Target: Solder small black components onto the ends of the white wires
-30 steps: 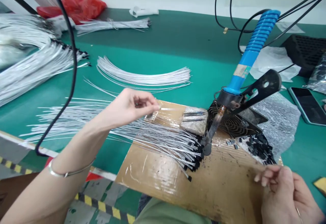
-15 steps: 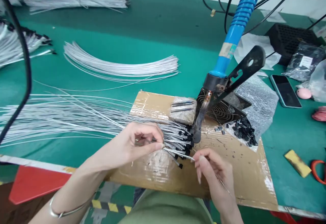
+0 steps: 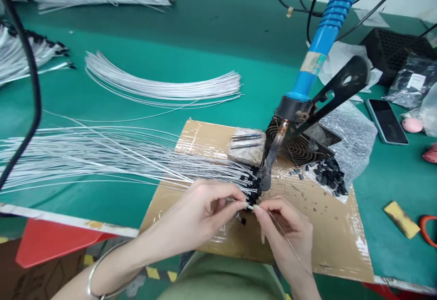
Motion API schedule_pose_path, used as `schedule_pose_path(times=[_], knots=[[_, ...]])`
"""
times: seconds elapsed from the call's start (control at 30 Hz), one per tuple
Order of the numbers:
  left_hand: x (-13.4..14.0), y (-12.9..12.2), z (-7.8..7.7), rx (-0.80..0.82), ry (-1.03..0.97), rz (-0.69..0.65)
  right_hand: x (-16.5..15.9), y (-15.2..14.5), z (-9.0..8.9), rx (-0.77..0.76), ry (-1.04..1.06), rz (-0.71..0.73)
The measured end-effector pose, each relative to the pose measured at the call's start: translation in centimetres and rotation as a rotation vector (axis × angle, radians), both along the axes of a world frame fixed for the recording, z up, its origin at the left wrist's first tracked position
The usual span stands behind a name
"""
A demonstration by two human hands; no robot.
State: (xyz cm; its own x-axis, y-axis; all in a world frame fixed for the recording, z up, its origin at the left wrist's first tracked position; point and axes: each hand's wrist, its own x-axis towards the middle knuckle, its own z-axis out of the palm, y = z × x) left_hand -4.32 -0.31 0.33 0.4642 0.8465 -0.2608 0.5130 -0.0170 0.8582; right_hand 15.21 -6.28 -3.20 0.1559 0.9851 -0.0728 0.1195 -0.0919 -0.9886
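My left hand [image 3: 215, 211] is closed in a pinch on a white wire [image 3: 250, 207], close to its tip. Facing it, my right hand [image 3: 288, 229] pinches the same wire's end, fingertips nearly touching the left ones. A thin grey strand [image 3: 285, 236] runs across the right palm toward the wrist. Just behind the fingers lie the small black connectors [image 3: 253, 184] of a spread of white wires [image 3: 112, 154], which stretches off to the left. The exact tip between my fingers is too small to make out.
A blue ribbed tube [image 3: 332, 27] with a black metal bracket [image 3: 341, 88] stands close beyond my hands. Cardboard [image 3: 327, 241] lies beneath them. Loose black pieces [image 3: 329, 175], a phone [image 3: 387, 121], a yellow sponge [image 3: 402, 219] and orange-handled scissors [image 3: 428, 231] are rightward; another wire bundle [image 3: 164, 86] lies behind.
My left hand has slid right along the wire, up to the right fingertips. The right hand has barely moved. The view has shifted slightly.
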Motion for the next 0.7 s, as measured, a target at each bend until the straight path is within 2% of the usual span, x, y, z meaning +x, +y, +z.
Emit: schedule_pose_path(times=[0.1, 0.27, 0.53, 0.7], knots=[[0.41, 0.08, -0.12, -0.031, -0.032, 0.036, 0.00, -0.21, 0.12, -0.017, 0.030, -0.075], [0.92, 0.38, 0.11, -0.043, -0.089, 0.099, -0.34, -0.53, -0.37, -0.013, 0.087, -0.104], [1.06, 0.00, -0.10, -0.147, -0.087, 0.066, -0.76, -0.57, -0.64, -0.138, 0.203, -0.091], [1.15, -0.28, -0.52, -0.204, -0.091, 0.062, -0.74, -0.42, -0.03, -0.130, 0.262, -0.087]])
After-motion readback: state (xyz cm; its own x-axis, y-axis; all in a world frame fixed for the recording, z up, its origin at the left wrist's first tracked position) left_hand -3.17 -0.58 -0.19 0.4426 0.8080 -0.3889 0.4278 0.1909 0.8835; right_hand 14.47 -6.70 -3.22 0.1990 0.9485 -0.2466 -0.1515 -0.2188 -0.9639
